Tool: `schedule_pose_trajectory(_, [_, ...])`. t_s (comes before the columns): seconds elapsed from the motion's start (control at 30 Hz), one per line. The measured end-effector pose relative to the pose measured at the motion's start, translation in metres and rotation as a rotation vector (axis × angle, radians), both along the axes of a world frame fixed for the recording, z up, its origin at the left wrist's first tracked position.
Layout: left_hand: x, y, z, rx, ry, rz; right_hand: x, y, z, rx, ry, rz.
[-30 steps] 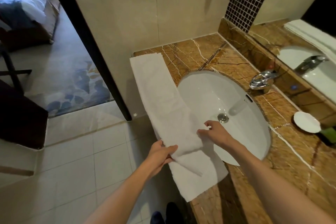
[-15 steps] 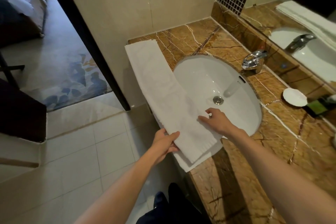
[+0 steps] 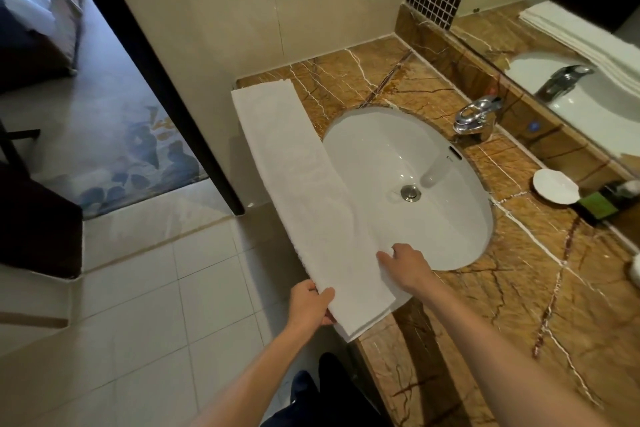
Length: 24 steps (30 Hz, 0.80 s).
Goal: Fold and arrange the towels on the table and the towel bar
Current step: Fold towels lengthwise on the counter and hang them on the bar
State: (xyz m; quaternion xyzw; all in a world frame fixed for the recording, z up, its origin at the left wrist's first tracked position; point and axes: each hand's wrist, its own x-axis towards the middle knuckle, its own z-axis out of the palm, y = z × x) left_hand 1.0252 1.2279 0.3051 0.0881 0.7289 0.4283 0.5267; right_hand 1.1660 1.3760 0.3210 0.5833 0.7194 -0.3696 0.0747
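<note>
While the left hand (image 3: 311, 303) pinches the long folded white towel's (image 3: 304, 191) near edge, the right hand (image 3: 408, 265) presses it flat, fingers spread, squaring layers on the brown marble bench (image 3: 519, 288).

Both bare forearms are reaching forward. The left hand (image 3: 311, 302) is pinching the near left corner of the towel (image 3: 304, 191), thumb lying on top. The right hand (image 3: 407, 265) is pressing palm-down, fingers spread, on its near right edge.
</note>
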Motion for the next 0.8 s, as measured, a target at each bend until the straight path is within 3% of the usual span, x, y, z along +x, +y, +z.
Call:
schedule_pose_trajectory(0.17, [0.002,0.000,-0.008,-0.070,0.098,-0.002,0.001,-0.007,0.000,0.089,-0.033,0.017])
schedule_pose_trajectory(0.27, [0.003,0.000,-0.007,-0.051,-0.028,0.079,-0.005,-0.013,0.004,0.215,-0.113,0.050])
schedule_pose_trajectory(0.37, [0.002,0.000,-0.009,-0.049,-0.025,0.120,-0.016,-0.018,0.008,0.384,-0.163,0.142])
schedule_pose_trajectory(0.57, [0.001,0.004,-0.008,-0.079,-0.005,0.125,-0.028,-0.032,-0.004,0.344,-0.207,0.383])
schedule_pose_trajectory(0.8, [-0.024,0.020,0.001,-0.070,0.048,0.050,-0.035,-0.025,-0.006,0.304,-0.157,0.329])
